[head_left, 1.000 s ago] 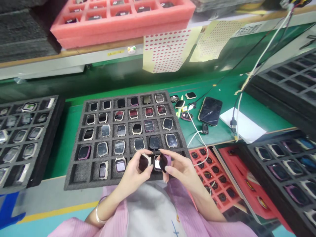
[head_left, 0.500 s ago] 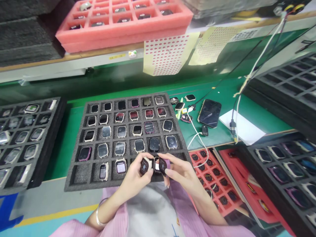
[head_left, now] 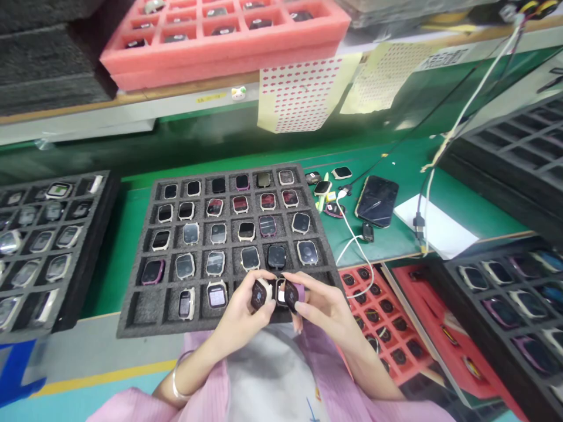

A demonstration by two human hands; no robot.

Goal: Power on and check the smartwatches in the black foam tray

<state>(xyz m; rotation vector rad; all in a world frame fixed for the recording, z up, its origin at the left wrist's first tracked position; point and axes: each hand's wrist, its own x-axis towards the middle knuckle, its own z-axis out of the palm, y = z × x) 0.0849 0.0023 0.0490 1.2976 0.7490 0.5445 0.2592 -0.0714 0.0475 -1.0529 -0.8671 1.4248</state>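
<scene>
Over the near edge of a dark grey foam tray (head_left: 143, 308), both hands are close together. My left hand (head_left: 241, 310) is closed round a pale-rimmed smartwatch case (head_left: 262, 294), its dark back turned outward. Between thumb and fingers, my right hand (head_left: 323, 305) grips a purple-rimmed smartwatch case (head_left: 291, 295), also showing a dark back. Another watch with a bright patch (head_left: 280, 293) shows between the two; whether it lies in the tray is unclear. Left of my left hand, a watch with a lit screen (head_left: 217, 295) sits in its compartment.
Black foam trays of watches stand at left (head_left: 79, 275) and right (head_left: 466, 316). A black phone (head_left: 376, 201), white cable (head_left: 358, 252) and loose watches lie on the green bench. A pink foam tray (head_left: 229, 58) rests on the shelf above; another red tray (head_left: 387, 340) is lower right.
The view has shifted slightly, so the surroundings sit a little differently. Both hands keep their hold on the two watch cases, with almost no visible movement.
</scene>
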